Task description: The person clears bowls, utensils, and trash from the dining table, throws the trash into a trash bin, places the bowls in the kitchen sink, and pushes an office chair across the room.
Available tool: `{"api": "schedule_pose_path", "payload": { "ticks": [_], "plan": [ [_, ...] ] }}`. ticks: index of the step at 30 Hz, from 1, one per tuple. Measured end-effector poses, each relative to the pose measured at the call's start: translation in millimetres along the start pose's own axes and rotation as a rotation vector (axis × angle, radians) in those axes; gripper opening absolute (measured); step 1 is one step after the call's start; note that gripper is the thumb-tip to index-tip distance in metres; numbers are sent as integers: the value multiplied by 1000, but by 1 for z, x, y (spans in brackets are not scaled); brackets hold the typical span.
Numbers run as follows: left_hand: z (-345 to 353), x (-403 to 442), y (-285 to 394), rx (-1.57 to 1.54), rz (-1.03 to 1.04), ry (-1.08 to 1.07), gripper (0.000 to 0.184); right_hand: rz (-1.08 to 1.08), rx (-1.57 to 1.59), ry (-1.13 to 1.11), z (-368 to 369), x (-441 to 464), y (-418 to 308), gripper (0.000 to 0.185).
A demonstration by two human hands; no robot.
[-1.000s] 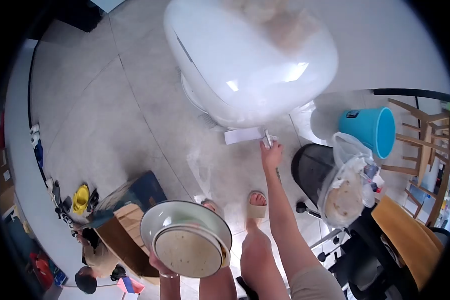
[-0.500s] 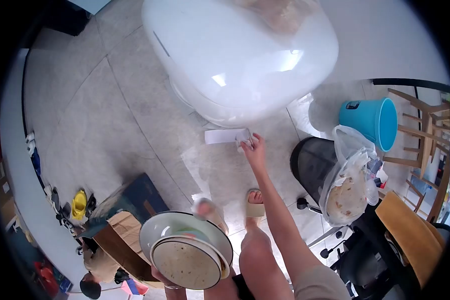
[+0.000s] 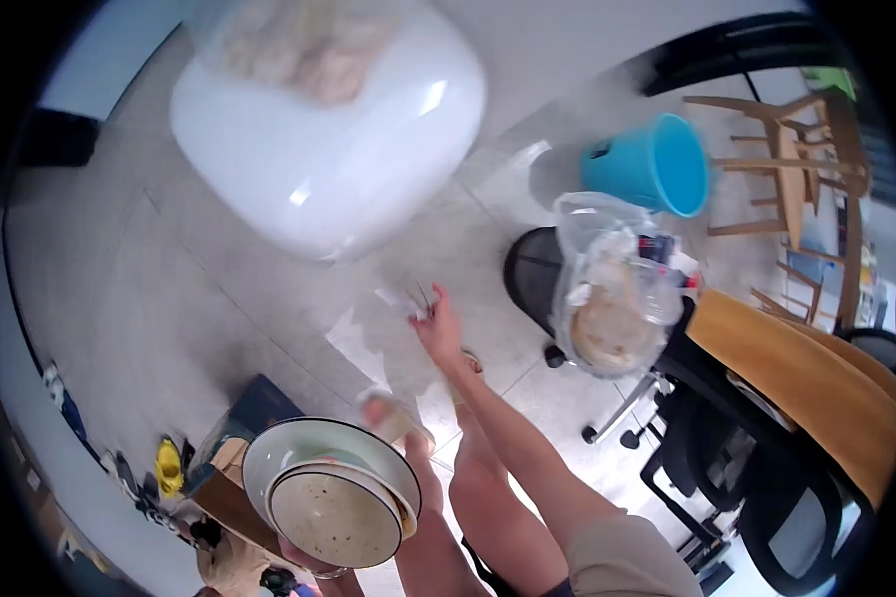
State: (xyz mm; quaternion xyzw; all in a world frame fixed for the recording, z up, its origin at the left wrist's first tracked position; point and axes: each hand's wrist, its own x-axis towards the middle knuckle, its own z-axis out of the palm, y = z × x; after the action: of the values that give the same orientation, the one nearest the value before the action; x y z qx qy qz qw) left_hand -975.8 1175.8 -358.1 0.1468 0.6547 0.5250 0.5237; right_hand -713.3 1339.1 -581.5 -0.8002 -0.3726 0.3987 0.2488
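My left hand [image 3: 307, 559] grips a stack of enamel bowls [image 3: 336, 517] from below at the lower left. The largest bowl is pale with a dark rim; the top one has brown specks. My right hand [image 3: 435, 328] reaches forward over the floor, fingers pinched around a small, thin item blurred by motion. A pale strip [image 3: 393, 298] shows beside its fingertips. Ahead stands a glossy white rounded object [image 3: 338, 149] with a blurred brownish heap on top.
A dark bin [image 3: 536, 274] and a clear bag of waste [image 3: 617, 323] are at the right. Beyond are a blue bucket [image 3: 679, 167], wooden chairs [image 3: 788, 184] and a black office chair [image 3: 791, 507]. A cardboard box [image 3: 231, 507], yellow shoes [image 3: 169, 466] and another person [image 3: 231, 565] are at lower left.
The view has turned and moved forward; the white object now sits further left, the bin and bag closer. My right hand has drawn left with its small item. The bowls remain in my left hand.
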Motion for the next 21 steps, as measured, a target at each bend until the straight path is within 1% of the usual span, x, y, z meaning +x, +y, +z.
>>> {"api": "schedule_pose_path", "payload": {
  "ticks": [2,3,4,5,6,8,9,11,12,13,15,16,18,21],
  "plan": [
    [23,-12,33,-81,-115,131,46,-156,-32,0,-50,-42,-10,30],
    [38,-16,50,-123,-166,193,46,-179,75,28,-85,-64,-27,26],
    [48,-19,68,-186,-103,-8,45,-199,181,52,-125,-86,-53,22],
    [59,-22,85,-256,-50,-211,45,-190,195,149,-169,-107,-92,20],
    [71,-27,101,-242,-50,-253,45,-185,210,244,-212,-123,-123,17],
    [98,-38,131,-211,-58,-325,45,-303,129,447,-282,-140,-130,18],
    [119,-46,151,-319,-170,-304,44,-317,46,539,-316,-145,-143,19],
    [128,-55,161,-221,-87,-428,46,-353,-71,730,-368,-143,-160,20],
    [130,-57,163,-225,-87,-479,47,-378,-103,826,-386,-136,-163,20],
    [132,-59,165,-228,-86,-530,49,-329,-143,835,-398,-127,-157,20],
    [138,-61,168,-336,-176,-618,55,-224,-226,850,-407,-103,-120,20],
    [143,-64,170,-366,-204,-612,55,-124,-213,871,-405,-94,-97,19],
    [158,-70,171,-423,-252,-591,56,77,-302,914,-404,-90,-69,19],
    [178,-78,173,-431,-301,-505,51,192,-408,1006,-396,-93,-29,18]
  ]
}}
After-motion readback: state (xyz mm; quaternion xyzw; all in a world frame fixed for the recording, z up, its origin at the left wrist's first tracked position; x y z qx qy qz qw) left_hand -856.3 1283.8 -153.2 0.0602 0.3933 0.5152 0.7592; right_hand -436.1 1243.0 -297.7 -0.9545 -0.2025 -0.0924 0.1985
